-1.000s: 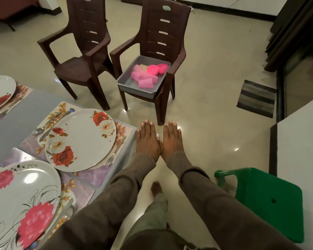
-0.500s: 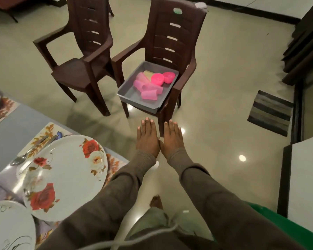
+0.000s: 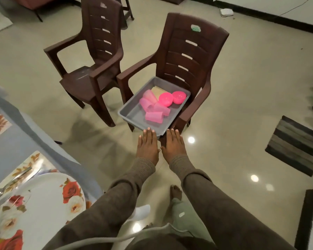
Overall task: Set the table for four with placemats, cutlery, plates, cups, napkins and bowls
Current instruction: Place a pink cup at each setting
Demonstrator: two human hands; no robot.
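The flowered plate (image 3: 34, 210) on the table is cut off at the edge. A grey tray (image 3: 134, 114) on the brown chair (image 3: 188, 56) holds pink cups (image 3: 154, 116) and pink bowls (image 3: 172, 98). Left hand (image 3: 147, 146) and right hand (image 3: 173, 145) reach out flat, fingers straight, holding nothing.

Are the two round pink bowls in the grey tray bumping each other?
Touching. The head view shows the nearer pink bowl and the farther pink bowl with rims meeting, no grey tray floor visible between them.
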